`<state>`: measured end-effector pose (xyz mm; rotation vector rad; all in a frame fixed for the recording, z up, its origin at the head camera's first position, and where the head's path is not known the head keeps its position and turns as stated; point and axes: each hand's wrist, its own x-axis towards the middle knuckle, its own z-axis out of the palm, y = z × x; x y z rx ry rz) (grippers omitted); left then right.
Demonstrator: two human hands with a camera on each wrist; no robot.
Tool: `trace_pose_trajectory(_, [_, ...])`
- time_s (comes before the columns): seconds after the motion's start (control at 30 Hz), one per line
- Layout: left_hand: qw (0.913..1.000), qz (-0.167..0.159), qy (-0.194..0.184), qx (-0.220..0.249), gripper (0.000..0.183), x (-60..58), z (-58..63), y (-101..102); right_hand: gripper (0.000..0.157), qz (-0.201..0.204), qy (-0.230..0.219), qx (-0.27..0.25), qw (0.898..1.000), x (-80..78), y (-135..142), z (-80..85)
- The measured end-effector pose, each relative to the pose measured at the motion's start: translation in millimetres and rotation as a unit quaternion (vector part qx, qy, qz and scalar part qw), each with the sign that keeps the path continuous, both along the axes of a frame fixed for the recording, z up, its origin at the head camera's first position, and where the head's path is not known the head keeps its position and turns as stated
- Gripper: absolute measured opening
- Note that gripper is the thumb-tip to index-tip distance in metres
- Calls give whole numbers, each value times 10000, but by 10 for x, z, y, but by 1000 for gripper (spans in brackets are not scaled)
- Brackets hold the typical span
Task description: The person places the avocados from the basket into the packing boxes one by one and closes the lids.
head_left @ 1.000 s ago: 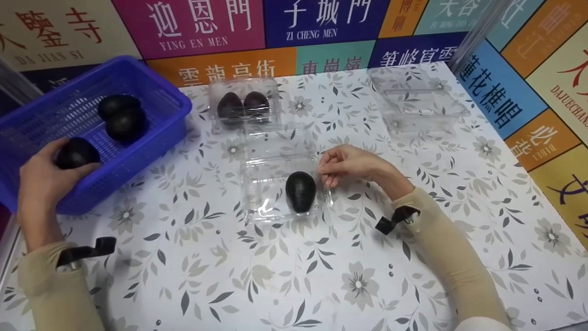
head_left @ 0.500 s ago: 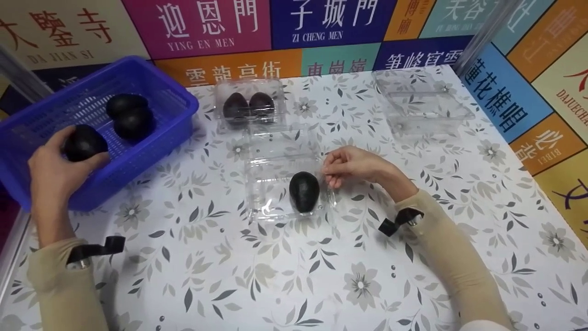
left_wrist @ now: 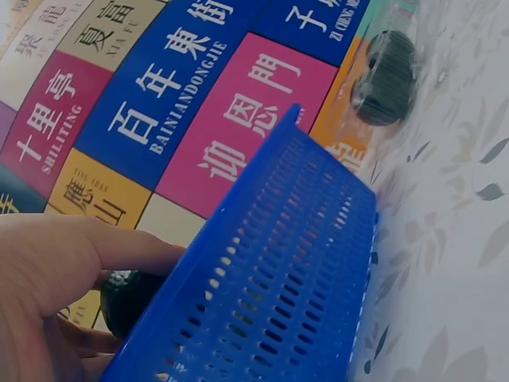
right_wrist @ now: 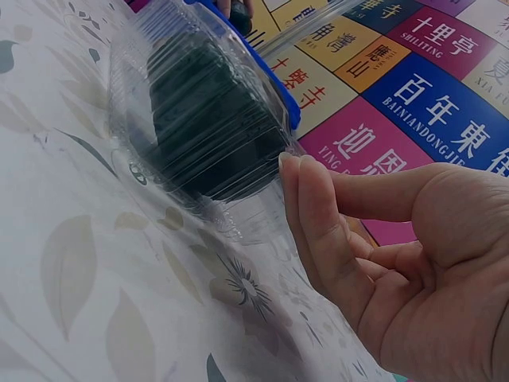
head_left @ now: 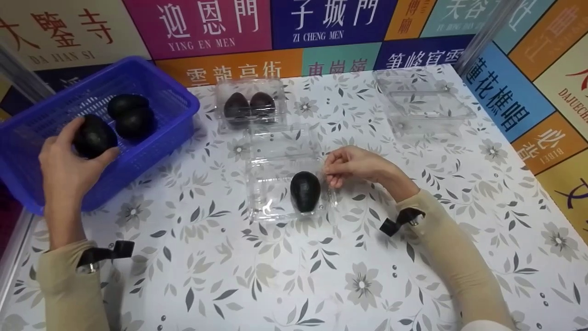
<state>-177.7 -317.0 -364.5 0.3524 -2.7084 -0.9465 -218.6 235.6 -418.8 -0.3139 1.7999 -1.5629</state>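
Blue basket (head_left: 156, 157): held two avocados (head_left: 134, 124).
Left hand (head_left: 72, 162): gripped a third avocado (head_left: 97, 137) over the basket, fingers wide.
Right hand (head_left: 356, 164): pinched a clear clamshell (head_left: 271, 191), right of the basket.

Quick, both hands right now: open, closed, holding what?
Left hand: closed, holding a dark oval fruit.
Right hand: closed, pinching the open clear container's edge.

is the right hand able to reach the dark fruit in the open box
Likely yes, going in from above: the right hand is at the edge of the clear box, close to the dark fruit, and nothing covers it.
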Motion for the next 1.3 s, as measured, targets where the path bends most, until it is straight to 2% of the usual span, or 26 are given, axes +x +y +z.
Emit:
trace_pose_trajectory(0.27, [9995,-149,293,26,84,38,90,171,6,-28,-4,71,10000,6,20,2])
trace_pose_trajectory(0.57, [9927,-360,1152,-71,81,116,205,489,4,-2,-18,59,10000,-1,13,-7])
trace_pose_trajectory(0.77, [9881,-576,1423,-44,81,154,208,618,5,8,-57,28,10000,0,1,-9])
trace_pose_trajectory(1.0, [9840,-900,1537,-26,81,193,195,804,6,33,19,7,10000,-1,-2,-7])
trace_pose_trajectory(1.3, [9723,-1384,1883,40,77,237,179,1053,7,13,16,69,10000,4,2,1])
